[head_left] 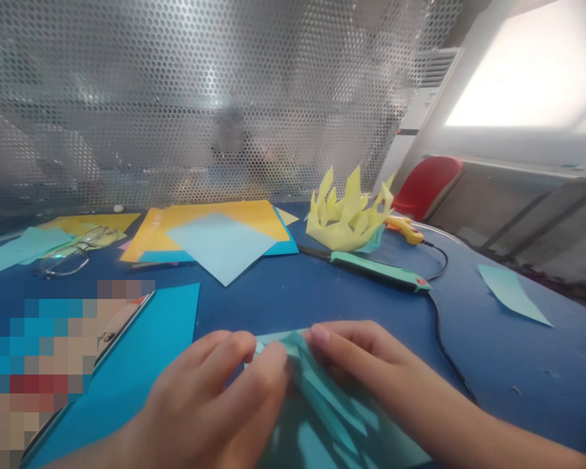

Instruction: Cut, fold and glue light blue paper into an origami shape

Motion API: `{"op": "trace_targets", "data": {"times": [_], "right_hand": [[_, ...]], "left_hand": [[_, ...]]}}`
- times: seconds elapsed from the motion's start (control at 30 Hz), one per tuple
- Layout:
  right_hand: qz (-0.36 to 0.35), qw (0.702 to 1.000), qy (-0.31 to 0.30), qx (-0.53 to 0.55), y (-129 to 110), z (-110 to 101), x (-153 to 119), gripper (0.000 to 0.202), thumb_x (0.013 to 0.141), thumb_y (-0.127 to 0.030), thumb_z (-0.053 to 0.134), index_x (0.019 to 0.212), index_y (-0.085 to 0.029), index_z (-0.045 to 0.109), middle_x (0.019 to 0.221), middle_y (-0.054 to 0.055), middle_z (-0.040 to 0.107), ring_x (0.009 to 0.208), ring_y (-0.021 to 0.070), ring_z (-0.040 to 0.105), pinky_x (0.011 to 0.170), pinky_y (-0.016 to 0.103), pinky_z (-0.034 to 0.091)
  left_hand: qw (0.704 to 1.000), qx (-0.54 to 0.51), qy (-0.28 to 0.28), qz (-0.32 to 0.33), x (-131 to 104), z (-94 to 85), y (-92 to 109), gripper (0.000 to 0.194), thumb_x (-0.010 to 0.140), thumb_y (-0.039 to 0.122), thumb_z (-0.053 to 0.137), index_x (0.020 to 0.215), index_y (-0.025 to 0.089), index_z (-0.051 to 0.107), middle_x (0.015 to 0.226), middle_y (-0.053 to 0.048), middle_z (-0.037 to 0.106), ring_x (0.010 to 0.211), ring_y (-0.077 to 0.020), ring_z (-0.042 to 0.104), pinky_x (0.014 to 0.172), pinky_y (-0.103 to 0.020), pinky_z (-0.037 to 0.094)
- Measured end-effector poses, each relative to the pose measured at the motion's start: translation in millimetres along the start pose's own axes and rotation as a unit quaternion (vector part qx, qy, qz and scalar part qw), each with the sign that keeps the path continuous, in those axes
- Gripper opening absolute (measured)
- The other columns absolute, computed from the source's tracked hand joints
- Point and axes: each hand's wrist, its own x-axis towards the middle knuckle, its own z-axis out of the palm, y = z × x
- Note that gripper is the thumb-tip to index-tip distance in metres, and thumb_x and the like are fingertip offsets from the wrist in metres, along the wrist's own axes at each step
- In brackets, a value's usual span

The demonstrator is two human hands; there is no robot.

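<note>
A folded teal paper piece point(322, 397) with several pointed strips lies between my two hands at the bottom centre, over a flat teal sheet point(395, 433). On its left side, my left hand point(224, 384) pinches the upper end with bent fingers. My right hand point(366, 355) grips the piece from the right, thumb on top near the upper fold; its other fingertips are partly hidden. Beyond the hands stands a yellow paper crown-like shape point(349, 215) with upright points. A light blue square sheet point(222, 244) rests on yellow and blue sheets point(146, 234).
Behind my right hand lies a green-handled tool point(376, 268) with a black cord, near a yellow tool point(405, 229). Eyeglasses point(66, 260) rest by paper at the left. A blue sheet point(176, 326) lies left; a teal scrap point(512, 293) lies right. Perforated metal point(176, 98) stands behind.
</note>
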Motion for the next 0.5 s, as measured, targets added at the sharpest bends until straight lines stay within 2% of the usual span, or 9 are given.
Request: {"op": "trace_targets", "data": {"times": [0.07, 0.13, 0.27, 0.37, 0.5], "right_hand": [[0.008, 0.999, 0.033, -0.022, -0.3, -1.3, -1.1, 0.061, 0.062, -0.080, 0.074, 0.066, -0.018, 0.075, 0.063, -0.001, 0.061, 0.058, 0.0112, 0.050, 0.055, 0.022, 0.043], [0.011, 0.998, 0.050, -0.044, -0.8, -2.8, -1.9, 0.058, 0.062, -0.075, 0.078, 0.068, -0.018, 0.076, 0.067, -0.001, 0.063, 0.061, 0.0111, 0.049, 0.059, 0.023, 0.043], [0.031, 0.998, 0.050, -0.029, -4.3, -3.4, -0.8, 0.038, 0.056, -0.052, 0.093, 0.071, -0.020, 0.080, 0.074, -0.002, 0.069, 0.070, 0.0122, 0.053, 0.069, 0.022, 0.043], [0.053, 0.998, 0.036, -0.007, -5.8, -3.1, 0.6, 0.031, 0.054, -0.042, 0.095, 0.072, -0.021, 0.081, 0.074, -0.003, 0.071, 0.073, 0.0120, 0.054, 0.074, 0.022, 0.043], [0.074, 0.997, 0.011, -0.013, -3.5, -5.3, 0.3, 0.030, 0.058, -0.040, 0.094, 0.076, -0.020, 0.082, 0.076, -0.002, 0.071, 0.073, 0.0104, 0.054, 0.071, 0.021, 0.041]], "left_hand": [[1.000, 0.002, 0.009, 0.009, 1.7, -1.1, 0.9, 0.037, 0.108, 0.011, 0.030, 0.093, 0.018, 0.063, 0.090, 0.002, 0.067, 0.086, -0.0140, 0.055, 0.078, -0.028, 0.044], [1.000, 0.004, 0.013, 0.015, 3.3, -2.2, 2.7, 0.039, 0.108, 0.012, 0.030, 0.093, 0.018, 0.064, 0.093, 0.002, 0.069, 0.088, -0.0150, 0.056, 0.081, -0.030, 0.044], [1.000, 0.005, -0.015, 0.026, 4.3, -2.4, 5.8, 0.036, 0.107, 0.008, 0.031, 0.099, 0.015, 0.065, 0.100, -0.001, 0.071, 0.097, -0.0176, 0.058, 0.092, -0.034, 0.044], [0.999, 0.007, 0.011, 0.036, 3.3, -3.1, 3.7, 0.038, 0.106, 0.007, 0.031, 0.096, 0.015, 0.067, 0.103, -0.001, 0.071, 0.095, -0.0165, 0.060, 0.097, -0.035, 0.045], [0.996, 0.007, -0.050, 0.077, 3.0, -9.3, -0.9, 0.033, 0.104, 0.007, 0.038, 0.097, 0.015, 0.069, 0.108, 0.001, 0.069, 0.096, -0.0148, 0.059, 0.102, -0.035, 0.044]]}}
